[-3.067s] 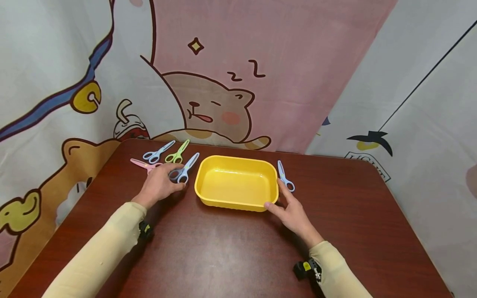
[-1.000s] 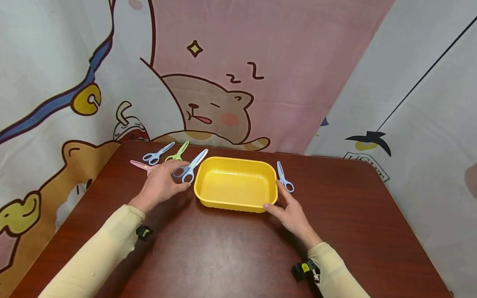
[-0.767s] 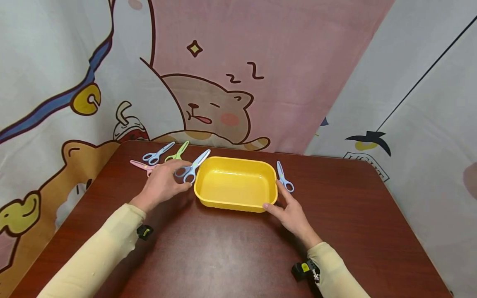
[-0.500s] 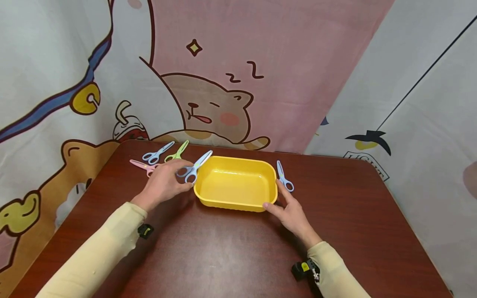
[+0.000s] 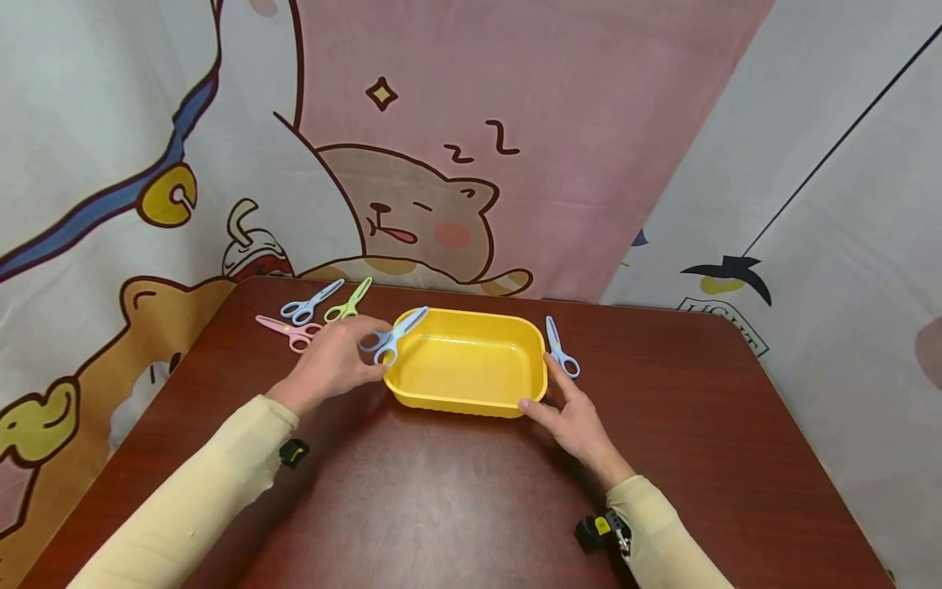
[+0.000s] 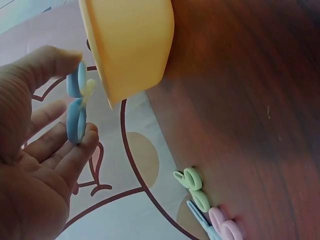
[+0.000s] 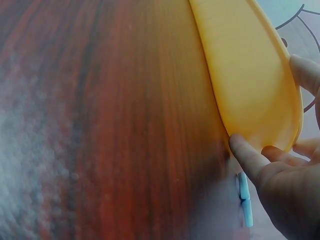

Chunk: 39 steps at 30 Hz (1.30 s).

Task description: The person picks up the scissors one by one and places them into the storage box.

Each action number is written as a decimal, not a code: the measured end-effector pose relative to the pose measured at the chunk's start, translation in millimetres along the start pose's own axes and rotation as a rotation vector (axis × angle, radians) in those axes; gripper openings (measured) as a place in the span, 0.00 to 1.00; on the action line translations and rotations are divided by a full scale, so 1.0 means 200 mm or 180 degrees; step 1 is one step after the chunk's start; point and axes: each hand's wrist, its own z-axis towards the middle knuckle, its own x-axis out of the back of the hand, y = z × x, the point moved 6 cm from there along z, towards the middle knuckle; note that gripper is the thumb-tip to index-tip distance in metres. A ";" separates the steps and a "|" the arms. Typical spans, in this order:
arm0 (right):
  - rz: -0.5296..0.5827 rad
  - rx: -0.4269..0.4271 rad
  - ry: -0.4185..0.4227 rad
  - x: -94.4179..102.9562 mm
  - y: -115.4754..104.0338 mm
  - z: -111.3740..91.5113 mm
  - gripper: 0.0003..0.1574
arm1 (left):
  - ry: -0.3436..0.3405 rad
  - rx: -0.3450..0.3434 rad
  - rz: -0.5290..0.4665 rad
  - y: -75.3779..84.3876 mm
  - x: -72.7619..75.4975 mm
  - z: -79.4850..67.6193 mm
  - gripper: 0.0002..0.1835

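My left hand (image 5: 333, 360) holds a pair of light blue scissors (image 5: 401, 330) by the handle loops. In the left wrist view the loops of these scissors (image 6: 76, 82) sit between thumb and fingers, next to the outer wall of the yellow bin (image 6: 130, 55). In the head view the blades point away and to the right, crossing the left rim of the yellow bin (image 5: 456, 404). The inside of the bin shows a bare bottom. My right hand (image 5: 581, 425) holds the bin's right end, thumb at the near corner and fingers along the side.
Left of the bin lie blue scissors (image 5: 315, 301), green scissors (image 5: 357, 296) and pink scissors (image 5: 280, 326). Another blue pair of scissors (image 5: 555, 337) lies just right of the bin. A printed cloth (image 5: 574, 147) hangs behind the brown table (image 5: 456, 507).
The left hand has lifted the blue scissors and carried them right, from beside the bin to over its left rim. The right hand stays at the bin's right end.
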 end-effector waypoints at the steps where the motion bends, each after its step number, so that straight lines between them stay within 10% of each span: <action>1: 0.0015 0.0006 -0.0004 0.00 0.00 0.00 0.57 | -0.0026 0.0011 -0.0003 0.00 0.00 0.00 0.32; 39: 0.0212 0.0025 -0.0026 -0.01 0.00 -0.01 0.57 | -0.0854 -0.0044 0.0127 0.03 -0.05 0.05 0.27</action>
